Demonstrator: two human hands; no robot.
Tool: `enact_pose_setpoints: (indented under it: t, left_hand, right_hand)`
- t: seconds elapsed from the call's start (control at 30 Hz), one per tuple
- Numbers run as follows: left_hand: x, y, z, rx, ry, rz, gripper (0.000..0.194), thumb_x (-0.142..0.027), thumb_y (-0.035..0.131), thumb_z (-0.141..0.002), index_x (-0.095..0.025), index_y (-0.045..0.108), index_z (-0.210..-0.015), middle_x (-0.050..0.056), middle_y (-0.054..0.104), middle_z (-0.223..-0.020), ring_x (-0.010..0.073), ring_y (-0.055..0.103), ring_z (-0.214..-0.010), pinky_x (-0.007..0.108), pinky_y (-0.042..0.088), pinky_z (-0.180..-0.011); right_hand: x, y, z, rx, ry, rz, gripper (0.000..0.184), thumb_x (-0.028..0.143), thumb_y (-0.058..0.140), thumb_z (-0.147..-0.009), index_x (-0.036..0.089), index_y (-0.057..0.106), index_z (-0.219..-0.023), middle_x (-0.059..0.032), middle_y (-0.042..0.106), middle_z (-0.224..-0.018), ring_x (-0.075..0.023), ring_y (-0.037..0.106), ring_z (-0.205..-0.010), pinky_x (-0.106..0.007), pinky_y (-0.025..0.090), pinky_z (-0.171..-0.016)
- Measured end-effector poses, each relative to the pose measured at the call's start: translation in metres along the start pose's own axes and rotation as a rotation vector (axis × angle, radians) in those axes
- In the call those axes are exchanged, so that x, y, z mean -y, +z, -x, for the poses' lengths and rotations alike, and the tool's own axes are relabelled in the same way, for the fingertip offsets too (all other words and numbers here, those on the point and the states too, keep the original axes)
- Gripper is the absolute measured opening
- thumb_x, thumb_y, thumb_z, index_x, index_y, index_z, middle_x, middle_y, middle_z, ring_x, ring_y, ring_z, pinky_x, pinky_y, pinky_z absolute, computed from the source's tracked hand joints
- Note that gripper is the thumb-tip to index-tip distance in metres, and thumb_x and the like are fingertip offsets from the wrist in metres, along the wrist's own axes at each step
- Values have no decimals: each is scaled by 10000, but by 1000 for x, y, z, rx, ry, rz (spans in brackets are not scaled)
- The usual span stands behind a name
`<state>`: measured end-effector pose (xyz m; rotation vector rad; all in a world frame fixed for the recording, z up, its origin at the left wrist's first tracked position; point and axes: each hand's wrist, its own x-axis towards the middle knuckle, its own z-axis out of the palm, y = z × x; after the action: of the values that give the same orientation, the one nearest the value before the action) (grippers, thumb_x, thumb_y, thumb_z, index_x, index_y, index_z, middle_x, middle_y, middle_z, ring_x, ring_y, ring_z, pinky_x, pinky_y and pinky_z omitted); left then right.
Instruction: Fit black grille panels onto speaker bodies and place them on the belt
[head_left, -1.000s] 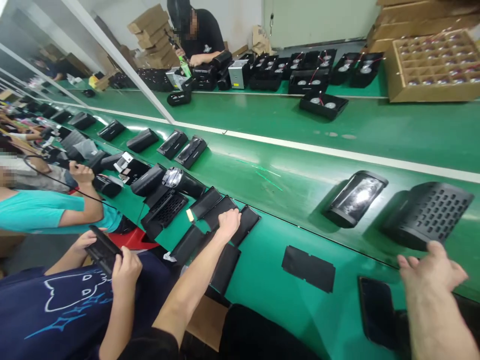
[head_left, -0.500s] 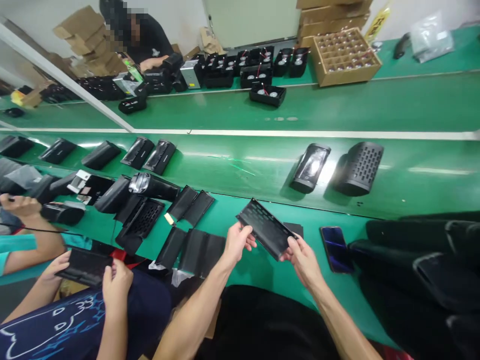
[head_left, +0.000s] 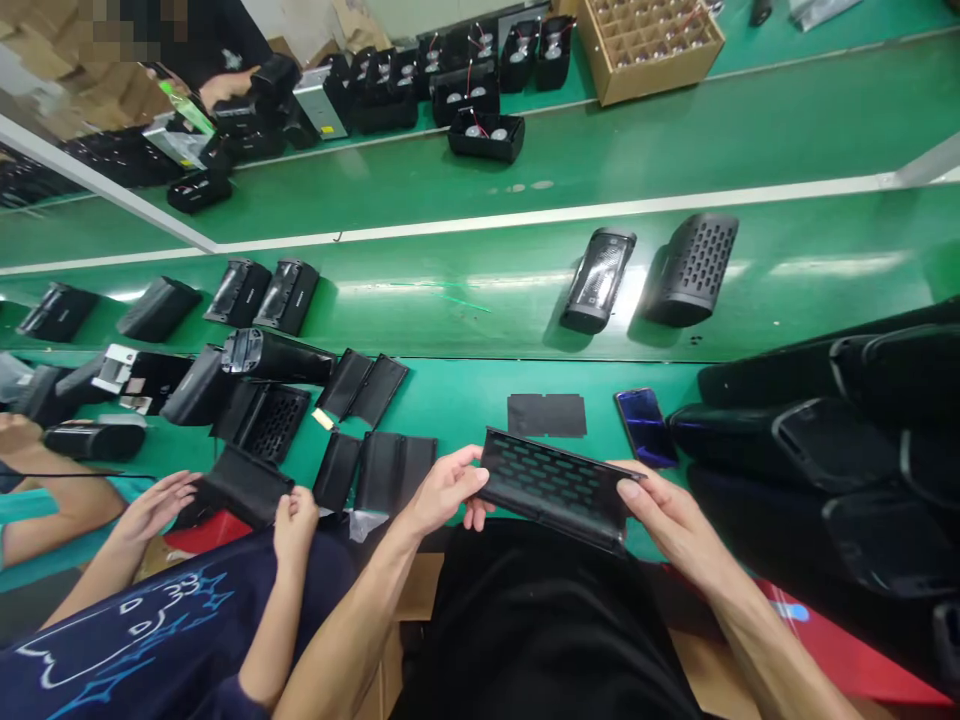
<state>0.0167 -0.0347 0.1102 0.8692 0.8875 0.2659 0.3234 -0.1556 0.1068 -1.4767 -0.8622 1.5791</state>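
Between my two hands is a black slotted speaker grille panel (head_left: 559, 485), tilted, with green showing through its rows of slots. My left hand (head_left: 450, 485) pinches its left end, thumb on the near face. At the opposite end, my right hand (head_left: 667, 505) grips the corner with the thumb on top. Just beyond the panel, a flat dark rectangular sheet (head_left: 546, 415) lies on the green bench. A phone (head_left: 646, 428) rests to the right of that sheet, close to my right hand.
Two black speakers, one glossy (head_left: 598, 280) and one with a slotted face (head_left: 694, 270), stand on the green belt (head_left: 435, 300). Several dark housings (head_left: 825, 440) are piled at right. On the left, a co-worker's hands hold a black panel (head_left: 244, 485) near more panels (head_left: 394, 475).
The panel has come nearer my body and turned flatter, its slots now showing green. The dark sheet behind it is uncovered. My view has shifted, and the co-worker's left hand has opened out.
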Motion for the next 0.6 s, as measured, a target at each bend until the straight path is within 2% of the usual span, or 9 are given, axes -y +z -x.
enact_pose_setpoints:
  t: [0.13,0.27,0.4,0.6]
  left_hand:
    - [6,6,5,4,34,25,468,-564,711,-893,-171,520,-1063,34,732,-666,159,663,-428,194,459,-389]
    - [9,9,5,-16,7,40,476,-573,720,-874,-182,506,-1039,35,731,-651,160,655,-413,182,436,-374]
    - [7,12,2,-39,-31,57,484,-600,712,-856,-198,477,-987,20,712,-602,143,614,-363,165,392,-343]
    - [8,15,0,-25,-85,104,497,-583,733,-829,-209,452,-995,14,716,-594,140,602,-347,151,365,-321]
  right_hand:
    - [-9,4,8,-72,6,-25,432,519,650,-973,266,677,-1322,-34,737,-913,-212,661,-782,-295,561,-776]
    - [-15,9,8,-127,27,-76,434,552,691,-932,243,729,-1234,-72,768,-1046,-270,686,-952,-356,560,-895]
    - [-15,11,3,-140,59,-92,423,574,716,-904,241,743,-1164,-51,750,-900,-267,674,-888,-378,568,-875]
    - [-17,8,-2,-130,102,-117,362,573,760,-870,220,719,-938,-44,745,-885,-228,659,-812,-322,562,-768]
